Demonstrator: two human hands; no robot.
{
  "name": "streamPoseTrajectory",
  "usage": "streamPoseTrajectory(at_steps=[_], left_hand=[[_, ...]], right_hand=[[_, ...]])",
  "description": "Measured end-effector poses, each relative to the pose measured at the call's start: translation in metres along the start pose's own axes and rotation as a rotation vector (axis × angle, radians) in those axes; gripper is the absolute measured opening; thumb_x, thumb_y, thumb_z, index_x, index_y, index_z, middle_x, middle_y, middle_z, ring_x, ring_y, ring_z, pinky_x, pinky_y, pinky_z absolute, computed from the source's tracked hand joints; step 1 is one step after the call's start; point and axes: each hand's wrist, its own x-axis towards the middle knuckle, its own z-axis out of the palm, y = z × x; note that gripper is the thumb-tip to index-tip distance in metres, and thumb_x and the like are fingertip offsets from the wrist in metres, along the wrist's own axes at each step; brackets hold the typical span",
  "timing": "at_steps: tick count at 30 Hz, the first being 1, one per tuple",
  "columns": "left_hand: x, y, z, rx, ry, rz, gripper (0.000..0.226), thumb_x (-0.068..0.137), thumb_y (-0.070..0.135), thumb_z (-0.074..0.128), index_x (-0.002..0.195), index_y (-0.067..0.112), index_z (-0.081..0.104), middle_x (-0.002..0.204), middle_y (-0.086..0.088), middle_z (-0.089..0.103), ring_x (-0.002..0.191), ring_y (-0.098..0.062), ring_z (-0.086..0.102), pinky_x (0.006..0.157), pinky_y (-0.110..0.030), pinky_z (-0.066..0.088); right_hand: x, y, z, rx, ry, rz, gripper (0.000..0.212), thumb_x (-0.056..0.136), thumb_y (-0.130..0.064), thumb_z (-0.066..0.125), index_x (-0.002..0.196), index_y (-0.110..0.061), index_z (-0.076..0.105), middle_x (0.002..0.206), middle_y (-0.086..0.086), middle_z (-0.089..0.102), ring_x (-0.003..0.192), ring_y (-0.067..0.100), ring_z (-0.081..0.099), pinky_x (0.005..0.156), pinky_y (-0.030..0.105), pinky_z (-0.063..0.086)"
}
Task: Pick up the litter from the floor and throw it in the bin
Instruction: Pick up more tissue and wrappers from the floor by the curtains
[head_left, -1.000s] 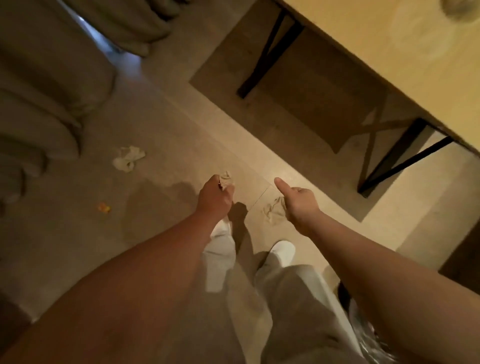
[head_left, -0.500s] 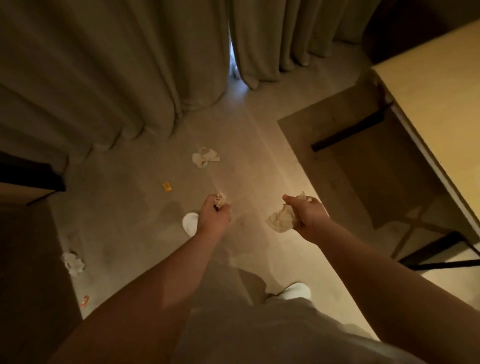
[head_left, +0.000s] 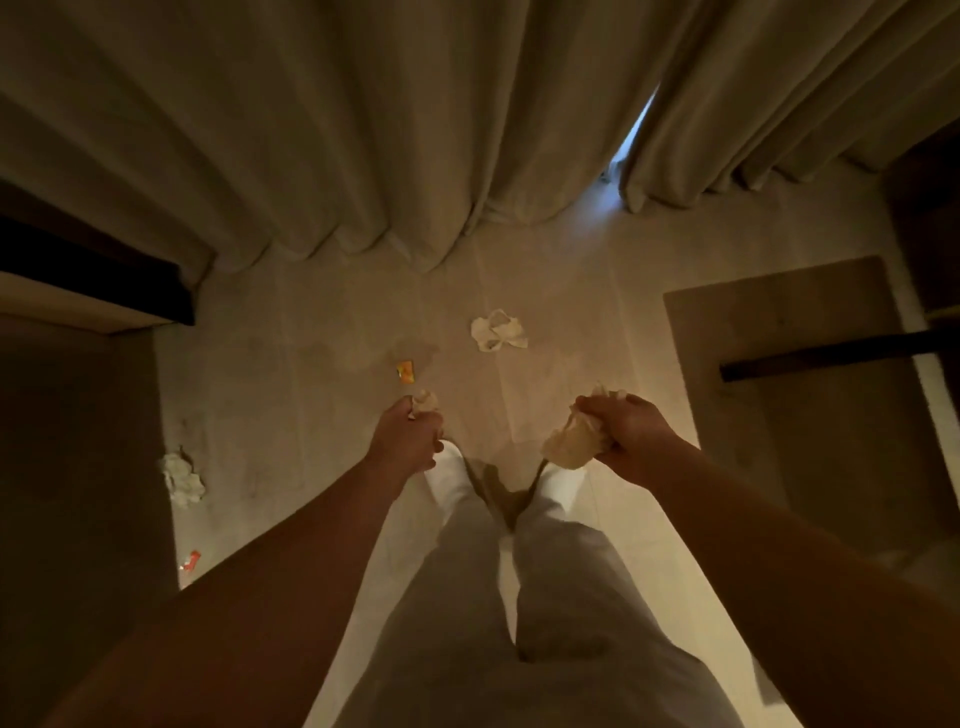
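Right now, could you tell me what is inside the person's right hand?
The right hand is closed on a crumpled tissue; most of it bulges out on the thumb side. Whatever lies deeper in the palm is hidden by the fingers.

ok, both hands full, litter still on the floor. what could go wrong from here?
1. The right hand holds its tissue wad loosely, most of it hanging out; it may drop.
2. No bin in view, so reaching for the white tissue or orange wrapper means loosening a grip.
3. Dim light: the tissue and wrapper by the dark left edge may be missed.
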Motion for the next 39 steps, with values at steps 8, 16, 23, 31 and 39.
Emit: streamPoseTrajectory(at_steps=[8, 16, 23, 31, 39], left_hand=[[0.127, -0.023, -0.025, -0.265, 0.09, -0.157, 0.026, 0.09, 0.0, 0.052, 0.104, 0.019, 0.063, 0.079, -0.011, 0.061, 0.061, -0.021, 0.056, 0.061, -0.033, 0.047], [0.312, -0.075, -0.006, -0.083, 0.154, -0.158, 0.024, 0.085, 0.004, 0.054, 0.102, 0.021, 0.059, 0.081, -0.013, 0.062, 0.058, -0.025, 0.055, 0.056, -0.034, 0.049], [0.472, -0.133, 0.024, 0.222, 0.353, -0.069, 0.05, 0.078, 0.033, 0.072, 0.12, 0.017, 0.052, 0.103, -0.009, 0.065, 0.095, -0.035, 0.066, 0.074, -0.036, 0.051], [0.576, -0.186, 0.043, 0.336, 0.514, -0.069, 0.072, 0.079, 0.052, 0.072, 0.135, 0.02, 0.039, 0.135, -0.014, 0.041, 0.086, -0.031, 0.057, 0.072, -0.04, 0.047], [0.595, -0.211, 0.05, 0.434, 0.532, 0.047, 0.046, 0.093, 0.032, 0.06, 0.129, 0.007, 0.044, 0.136, -0.018, 0.044, 0.108, -0.04, 0.058, 0.074, -0.04, 0.042]], right_hand=[[0.146, -0.01, 0.073, -0.253, -0.059, 0.028, 0.03, 0.088, 0.0, 0.066, 0.117, 0.007, 0.064, 0.104, 0.024, 0.07, 0.087, 0.037, 0.07, 0.067, 0.043, 0.059], [0.352, 0.016, 0.132, -0.576, 0.008, -0.068, 0.02, 0.082, -0.008, 0.072, 0.101, -0.011, 0.065, 0.108, 0.018, 0.072, 0.1, 0.039, 0.071, 0.084, 0.055, 0.06], [0.516, 0.056, 0.15, -0.965, 0.102, -0.231, 0.077, 0.071, -0.049, 0.081, 0.135, -0.021, 0.047, 0.123, 0.012, 0.067, 0.102, 0.032, 0.07, 0.078, 0.045, 0.06], [0.613, 0.087, 0.151, -1.285, 0.049, -0.444, 0.081, 0.081, -0.05, 0.071, 0.149, -0.031, 0.031, 0.116, 0.003, 0.055, 0.092, 0.022, 0.054, 0.068, 0.032, 0.044], [0.635, 0.111, 0.161, -1.419, 0.015, -0.463, 0.03, 0.094, -0.044, 0.059, 0.116, -0.024, 0.061, 0.092, 0.001, 0.067, 0.078, 0.02, 0.069, 0.077, 0.044, 0.06]])
